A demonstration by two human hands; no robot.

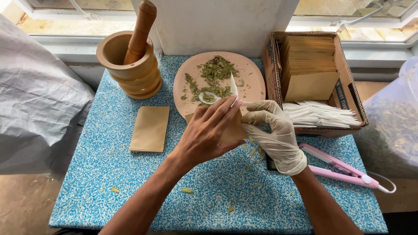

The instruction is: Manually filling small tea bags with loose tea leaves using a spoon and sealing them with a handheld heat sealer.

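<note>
Bare left hand (208, 132) clasped around a small brown paper sachet (233, 129), held upright just above the blue-and-white speckled tabletop (130, 182), mouth tilted toward the round pink plate (254, 76) of crushed green dried leaves (215, 72). Gloved right hand (274, 130), in a white latex glove, pinched on the handle of a small white plastic spoon (210, 97), bowl lying at the plate's near edge with a few leaf flakes in it. Spoon's long axis running roughly left to right, bowl to the left and just beyond the sachet's opening; right hand nearer the spoon, left hand nearer the sachet, both grips occupied, fingers almost touching. Second flat brown sachet (150, 129) lying to the left on the tabletop. Wooden mortar with pestle (133, 61) at the far left corner. Cardboard box (348, 87) of brown envelopes and white filter bags on the right, pink handheld sealer (339, 167) just in front of it.
</note>
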